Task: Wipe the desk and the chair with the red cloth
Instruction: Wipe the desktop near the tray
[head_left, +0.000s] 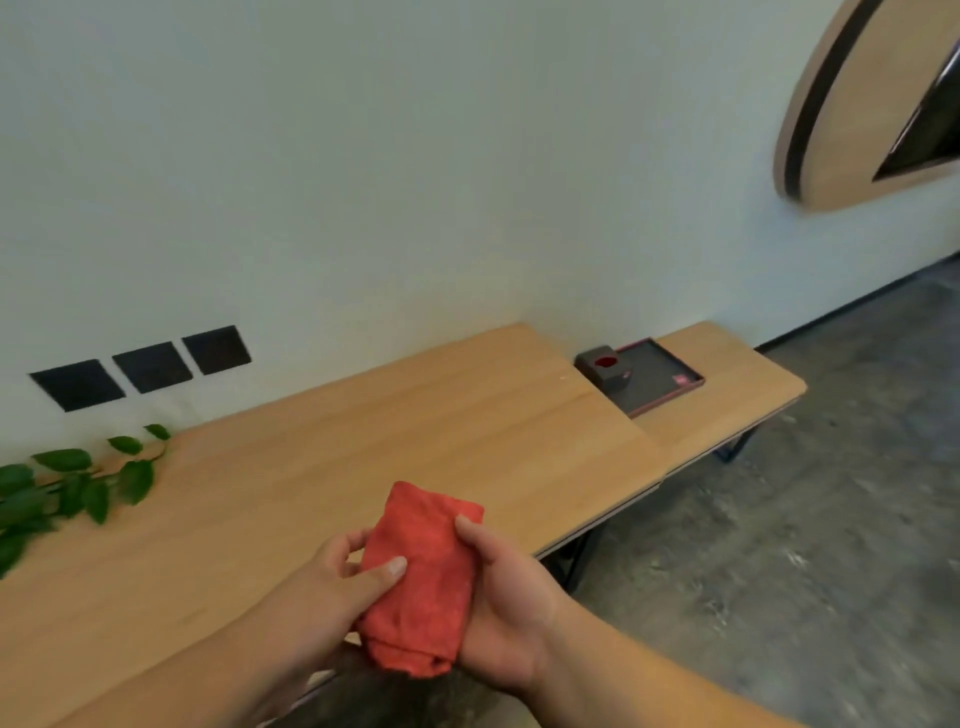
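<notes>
A folded red cloth (421, 577) is held above the front edge of the long wooden desk (363, 441). My left hand (332, 587) pinches its left side, thumb on top and fingers behind. My right hand (504, 608) grips its right side, with the thumb along the upper edge. The cloth hangs just over the desk edge and does not touch the top. No chair is in view.
Green plant leaves (67, 488) trail over the desk at the left. A dark tray (654, 376) with a small dark box (605, 366) sits at the right end. Three black wall plates (150, 366) are behind. Grey floor (779, 545) lies to the right.
</notes>
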